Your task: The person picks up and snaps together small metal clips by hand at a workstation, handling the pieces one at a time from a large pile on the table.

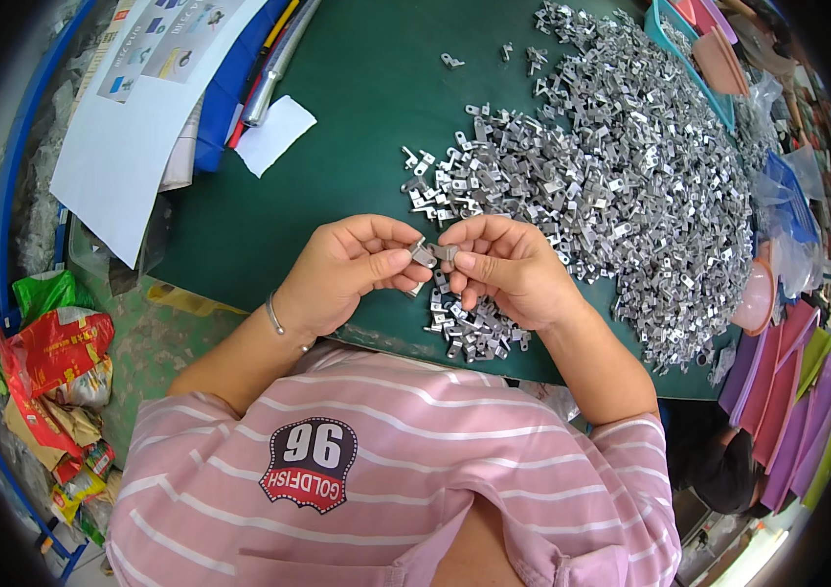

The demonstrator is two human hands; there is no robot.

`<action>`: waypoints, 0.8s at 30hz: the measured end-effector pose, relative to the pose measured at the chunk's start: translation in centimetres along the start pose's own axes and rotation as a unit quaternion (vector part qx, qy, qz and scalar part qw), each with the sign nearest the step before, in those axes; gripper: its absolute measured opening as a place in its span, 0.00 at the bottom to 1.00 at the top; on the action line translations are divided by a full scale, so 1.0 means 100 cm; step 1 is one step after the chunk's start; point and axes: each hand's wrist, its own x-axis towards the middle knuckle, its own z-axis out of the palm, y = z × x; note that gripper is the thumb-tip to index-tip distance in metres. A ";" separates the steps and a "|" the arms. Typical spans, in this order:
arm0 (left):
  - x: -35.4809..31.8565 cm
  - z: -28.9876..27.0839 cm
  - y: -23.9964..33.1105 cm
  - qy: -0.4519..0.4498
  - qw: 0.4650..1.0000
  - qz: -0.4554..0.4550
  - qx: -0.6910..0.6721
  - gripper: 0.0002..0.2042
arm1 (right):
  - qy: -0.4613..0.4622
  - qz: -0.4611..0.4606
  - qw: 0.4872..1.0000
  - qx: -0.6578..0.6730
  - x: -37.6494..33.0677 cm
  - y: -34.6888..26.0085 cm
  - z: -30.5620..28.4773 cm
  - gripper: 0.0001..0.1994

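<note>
Over the near edge of the green table, my two hands meet with their fingertips close together. My left hand pinches a small bent metal bracket between thumb and fingers. Another small metal bracket is pinched in my right hand, almost touching the first; whether they touch I cannot tell. A further bit of metal shows under my left fingers. Beneath my right hand lies a small cluster of brackets. A large heap of similar silver brackets spreads beyond it to the right.
A white printed sheet, a blue tray, pens and a paper scrap lie at the far left. A teal basket stands behind the heap. Colourful packaging is at left; coloured bins are at right.
</note>
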 end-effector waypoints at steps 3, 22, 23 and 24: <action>0.002 0.001 -0.001 -0.011 0.999 -0.018 -0.032 0.09 | -0.013 0.011 0.999 0.046 -0.005 0.002 -0.004 0.09; -0.001 0.015 0.001 0.000 1.000 -0.010 0.022 0.04 | 0.021 -0.081 0.989 -0.125 -0.026 0.008 -0.010 0.08; -0.001 0.015 0.001 0.000 0.999 -0.009 0.042 0.04 | 0.025 -0.100 0.983 -0.154 -0.029 0.010 -0.009 0.08; -0.001 0.016 0.001 0.000 0.998 -0.006 0.062 0.03 | 0.029 -0.121 0.975 -0.183 -0.030 0.010 -0.008 0.07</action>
